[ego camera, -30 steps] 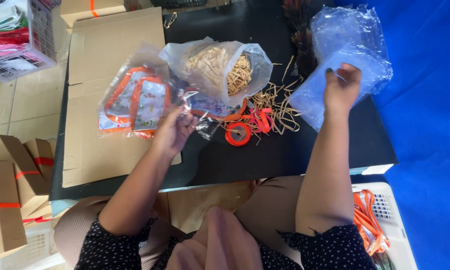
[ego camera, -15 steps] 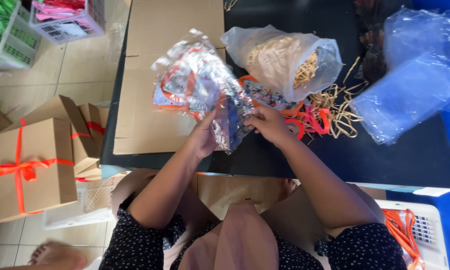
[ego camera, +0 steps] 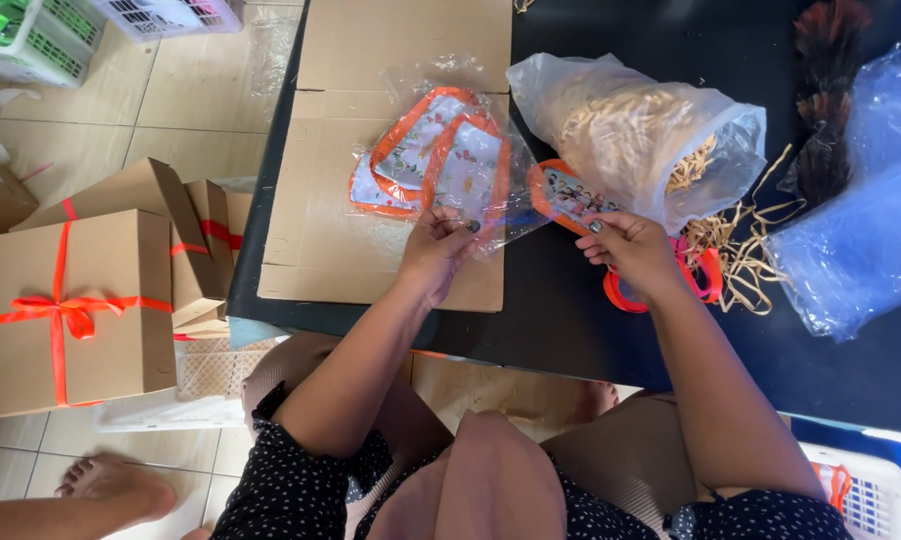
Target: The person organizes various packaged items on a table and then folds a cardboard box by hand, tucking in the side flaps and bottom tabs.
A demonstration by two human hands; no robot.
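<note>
Brown cardboard boxes (ego camera: 65, 310) tied with orange ribbon stand on the tiled floor off the desk's left edge, beside white mesh baskets (ego camera: 30, 40) at the upper left. A flattened cardboard sheet (ego camera: 360, 150) covers the left part of the black desk (ego camera: 570, 320), reaching its near edge, and appears to serve as a work surface. On it lies a clear plastic bag (ego camera: 440, 165) holding flat, orange-rimmed printed pieces, rounded in outline and overlapping one another; the film is crinkled and glossy. The left hand (ego camera: 435, 250) pinches the bag's near edge between thumb and fingers, closed on the film, seemingly to keep the mouth steady. The right hand (ego camera: 630, 250) grips one more orange-rimmed piece (ego camera: 570, 195), fingers curled around its end, with the piece angled toward the bag's opening; its white face carries small coloured pictures. Behind this hand a translucent bag of tan raffia strands (ego camera: 640, 130) lies on its side, mouth facing right, with loose strands (ego camera: 750, 250) spilled beside it. Orange ribbon loops (ego camera: 695, 280) sit under the right wrist. Toward the desk's right edge a bluish heap of clear plastic bags (ego camera: 860, 240) rests, within reach.
</note>
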